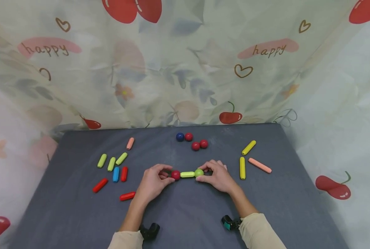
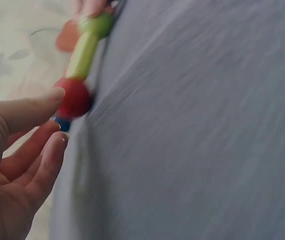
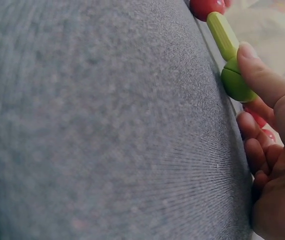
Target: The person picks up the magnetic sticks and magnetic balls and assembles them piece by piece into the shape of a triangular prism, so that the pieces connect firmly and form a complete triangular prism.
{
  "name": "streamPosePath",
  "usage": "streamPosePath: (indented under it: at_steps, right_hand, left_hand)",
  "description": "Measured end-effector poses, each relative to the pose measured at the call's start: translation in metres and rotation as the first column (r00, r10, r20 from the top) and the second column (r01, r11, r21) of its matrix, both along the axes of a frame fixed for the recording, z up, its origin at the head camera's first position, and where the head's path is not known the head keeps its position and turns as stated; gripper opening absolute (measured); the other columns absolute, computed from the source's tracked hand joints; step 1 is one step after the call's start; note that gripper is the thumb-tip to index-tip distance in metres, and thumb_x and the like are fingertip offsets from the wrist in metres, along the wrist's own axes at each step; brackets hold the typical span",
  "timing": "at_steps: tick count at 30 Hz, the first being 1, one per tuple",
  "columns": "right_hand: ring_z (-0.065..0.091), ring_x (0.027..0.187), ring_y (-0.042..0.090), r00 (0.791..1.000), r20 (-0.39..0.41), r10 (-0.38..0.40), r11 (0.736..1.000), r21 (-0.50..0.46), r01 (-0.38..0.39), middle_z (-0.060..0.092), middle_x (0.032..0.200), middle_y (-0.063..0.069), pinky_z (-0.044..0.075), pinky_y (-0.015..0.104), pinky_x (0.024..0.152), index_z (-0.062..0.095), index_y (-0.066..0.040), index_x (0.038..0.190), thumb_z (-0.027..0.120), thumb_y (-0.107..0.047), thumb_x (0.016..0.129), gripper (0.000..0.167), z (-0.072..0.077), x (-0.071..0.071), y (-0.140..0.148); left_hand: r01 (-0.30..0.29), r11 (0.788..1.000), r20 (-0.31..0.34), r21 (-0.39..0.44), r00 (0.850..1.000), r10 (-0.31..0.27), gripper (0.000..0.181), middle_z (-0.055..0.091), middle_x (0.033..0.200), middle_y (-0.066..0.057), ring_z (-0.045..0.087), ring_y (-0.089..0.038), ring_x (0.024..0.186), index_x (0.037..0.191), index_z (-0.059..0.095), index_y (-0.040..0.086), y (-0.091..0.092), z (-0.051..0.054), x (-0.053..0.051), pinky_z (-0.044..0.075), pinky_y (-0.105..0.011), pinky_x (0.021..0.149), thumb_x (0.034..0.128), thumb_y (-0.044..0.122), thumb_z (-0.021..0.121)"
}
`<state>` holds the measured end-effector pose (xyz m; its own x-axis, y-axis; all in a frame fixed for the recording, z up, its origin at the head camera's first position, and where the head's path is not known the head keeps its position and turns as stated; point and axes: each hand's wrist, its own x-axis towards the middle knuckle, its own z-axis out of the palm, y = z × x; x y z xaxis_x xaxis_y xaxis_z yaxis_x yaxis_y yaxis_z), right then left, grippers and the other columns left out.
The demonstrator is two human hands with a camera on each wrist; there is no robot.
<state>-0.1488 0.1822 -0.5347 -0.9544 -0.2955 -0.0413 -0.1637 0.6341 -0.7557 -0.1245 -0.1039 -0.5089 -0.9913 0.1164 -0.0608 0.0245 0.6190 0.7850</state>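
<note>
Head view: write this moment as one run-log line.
left hand: pinches red ball | right hand: pinches green ball | yellow-green rod: in line between those balls | blue ball: beyond both hands

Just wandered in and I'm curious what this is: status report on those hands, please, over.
Left hand holds red ball; right hand holds green ball. Green rod lined up between both balls. Nothing visibly in the way.

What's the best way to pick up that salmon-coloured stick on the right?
Probably by its middle: the salmon-coloured stick lies flat and slanted, so pinch across its long sides from above. I'd come from its right, since a yellow stick lies near its left end. The right hand is nearer.
</note>
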Motion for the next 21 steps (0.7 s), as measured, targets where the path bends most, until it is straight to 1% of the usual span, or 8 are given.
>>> streamPosePath:
  at_steps: [3, 7, 11, 13, 15, 17, 21]
  right_hand:
    - [0.045, 0.092, 0.016, 1.000, -0.011, -0.001, 1.000, 0.002, 0.001, 0.062, 0.097, -0.008, 0.026, 0.036, 0.084, 0.074, -0.035, 0.107, 0.085, -0.047, 0.080, 0.031, 0.000, 0.000, 0.000]
    - [0.045, 0.092, 0.015, 1.000, -0.015, -0.003, 1.000, 0.005, 0.003, 0.062, 0.097, -0.008, 0.026, 0.036, 0.084, 0.074, -0.035, 0.107, 0.085, -0.047, 0.080, 0.031, -0.001, -0.001, 0.000]
    - [0.044, 0.092, 0.016, 1.000, -0.011, -0.003, 1.000, 0.005, 0.003, 0.062, 0.097, -0.008, 0.026, 0.036, 0.083, 0.074, -0.036, 0.107, 0.084, -0.049, 0.080, 0.031, 0.000, -0.001, 0.000]
    - [0.044, 0.093, 0.016, 1.000, -0.008, -0.002, 1.000, 0.001, 0.002, 0.062, 0.097, -0.008, 0.026, 0.036, 0.083, 0.074, -0.036, 0.107, 0.084, -0.049, 0.080, 0.031, 0.001, 0.000, 0.001]
    - [0.045, 0.093, 0.016, 1.000, -0.004, 0.001, 1.000, -0.002, -0.001, 0.062, 0.098, -0.007, 0.026, 0.036, 0.084, 0.074, -0.037, 0.107, 0.084, -0.049, 0.081, 0.031, 0.001, 0.000, 0.001]
    - [0.045, 0.094, 0.016, 1.000, -0.001, 0.004, 1.000, -0.003, -0.004, 0.062, 0.098, -0.007, 0.026, 0.036, 0.084, 0.074, -0.037, 0.107, 0.084, -0.049, 0.081, 0.031, 0.001, 0.000, 0.001]
    - [0.044, 0.093, 0.016, 1.000, -0.008, 0.006, 1.000, -0.005, -0.006, 0.061, 0.097, -0.008, 0.026, 0.036, 0.083, 0.074, -0.037, 0.106, 0.084, -0.049, 0.081, 0.030, -0.001, 0.000, 0.000]
  left_hand:
    - [-0.010, 1.000, -0.004, 0.019, 1.000, 0.010, 0.042, 0.072, 0.110, -0.001, 0.069, -0.013, 0.094, 0.120, 0.074, 0.020, -0.023, 0.009, 0.002, 0.060, -0.032, 0.085, 0.0810, 0.025, 0.088]
    - [-0.025, 0.999, 0.014, 0.025, 1.000, 0.024, 0.049, 0.073, 0.118, -0.003, 0.069, -0.019, 0.103, 0.125, 0.072, 0.021, -0.064, 0.016, 0.010, 0.059, -0.032, 0.088, 0.0800, 0.030, 0.088]
    - [-0.082, 0.997, 0.044, 0.013, 0.996, 0.081, 0.054, 0.072, 0.125, -0.002, 0.068, -0.020, 0.108, 0.128, 0.070, 0.022, -0.102, 0.015, 0.023, 0.057, -0.025, 0.087, 0.0794, 0.034, 0.089]
    - [-0.121, 0.993, 0.069, 0.000, 0.990, 0.121, 0.056, 0.071, 0.126, -0.001, 0.067, -0.018, 0.106, 0.131, 0.068, 0.024, -0.117, 0.014, 0.031, 0.055, -0.021, 0.085, 0.0798, 0.036, 0.088]
    - [-0.147, 0.989, 0.087, -0.019, 0.985, 0.148, 0.058, 0.071, 0.125, -0.001, 0.067, -0.016, 0.101, 0.132, 0.067, 0.024, -0.128, 0.012, 0.038, 0.055, -0.019, 0.082, 0.0794, 0.037, 0.088]
    - [-0.156, 0.987, 0.101, -0.032, 0.982, 0.158, 0.059, 0.072, 0.122, -0.001, 0.067, -0.014, 0.097, 0.131, 0.068, 0.024, -0.136, 0.010, 0.044, 0.055, -0.019, 0.080, 0.0779, 0.037, 0.089]
    - [-0.135, 0.991, 0.117, -0.026, 0.984, 0.137, 0.058, 0.076, 0.116, -0.001, 0.068, -0.012, 0.094, 0.127, 0.070, 0.021, -0.144, 0.006, 0.050, 0.056, -0.019, 0.077, 0.0750, 0.036, 0.091]
